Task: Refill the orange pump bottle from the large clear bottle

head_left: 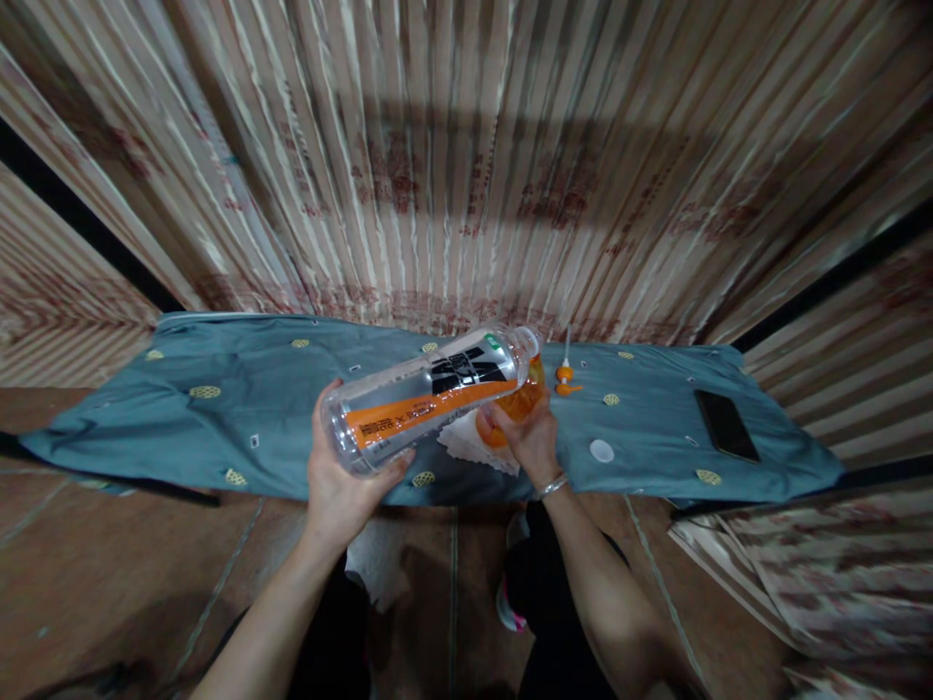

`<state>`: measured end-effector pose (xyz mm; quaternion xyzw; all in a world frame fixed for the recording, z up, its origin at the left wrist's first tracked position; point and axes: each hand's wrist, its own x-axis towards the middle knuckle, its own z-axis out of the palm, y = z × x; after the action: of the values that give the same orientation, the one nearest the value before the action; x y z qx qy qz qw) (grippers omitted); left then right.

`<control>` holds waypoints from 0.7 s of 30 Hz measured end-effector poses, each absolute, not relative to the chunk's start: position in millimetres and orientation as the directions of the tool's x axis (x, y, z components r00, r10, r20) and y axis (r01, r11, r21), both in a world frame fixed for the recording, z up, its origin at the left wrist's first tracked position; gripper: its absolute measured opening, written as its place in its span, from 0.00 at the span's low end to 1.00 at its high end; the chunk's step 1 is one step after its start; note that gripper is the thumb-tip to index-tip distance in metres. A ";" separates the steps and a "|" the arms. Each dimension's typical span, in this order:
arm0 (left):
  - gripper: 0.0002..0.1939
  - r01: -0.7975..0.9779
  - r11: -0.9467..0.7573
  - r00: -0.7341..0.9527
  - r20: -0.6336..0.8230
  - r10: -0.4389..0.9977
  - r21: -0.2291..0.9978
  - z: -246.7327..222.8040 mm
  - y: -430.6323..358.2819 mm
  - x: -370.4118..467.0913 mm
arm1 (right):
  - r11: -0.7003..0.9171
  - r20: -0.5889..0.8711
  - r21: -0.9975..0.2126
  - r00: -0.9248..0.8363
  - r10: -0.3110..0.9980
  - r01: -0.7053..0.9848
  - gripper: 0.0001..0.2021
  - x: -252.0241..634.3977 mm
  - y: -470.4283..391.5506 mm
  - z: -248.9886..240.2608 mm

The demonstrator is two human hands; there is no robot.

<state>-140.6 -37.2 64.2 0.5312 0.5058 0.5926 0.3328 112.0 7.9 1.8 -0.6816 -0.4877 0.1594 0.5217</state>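
Note:
My left hand [346, 476] is closed round the base of a large clear plastic bottle [430, 394] with an orange, black and silver label. The bottle lies tilted in the air, its neck pointing right and slightly up, over the mouth of an orange bottle [525, 389]. Fingers of my right hand [529, 433] wrap round that orange bottle, which stands on a white paper tissue [481, 452]. Much of the orange bottle is hidden behind the clear one. Whether liquid runs between them I cannot tell.
An orange pump top [565, 377] with a pale tube lies behind my right hand. A white cap [602, 450] and a black phone [726, 425] rest further right on the teal cloth [284, 389]. Striped curtains [452, 146] hang behind, and dark poles flank the table.

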 end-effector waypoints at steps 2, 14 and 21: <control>0.56 0.135 -0.261 -0.209 0.285 0.935 0.956 64.2 -37.3 -139.8 | 0.006 0.280 -0.863 0.468 0.838 0.505 0.33 112.2 7.2 2.6; 0.58 0.141 -0.272 -0.262 0.301 0.917 0.952 65.8 -36.3 -136.7 | 0.013 0.302 -0.845 0.457 0.837 0.534 0.33 113.1 6.6 2.6; 0.57 0.130 -0.280 -0.261 0.305 0.916 0.951 67.5 -36.2 -135.7 | 0.022 0.318 -0.843 0.466 0.825 0.537 0.32 116.6 10.6 -6.7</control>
<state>-135.7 -36.2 67.5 0.5158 0.5067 0.6115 0.3215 116.6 10.6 -6.7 -0.6851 -0.4971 0.1404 0.5137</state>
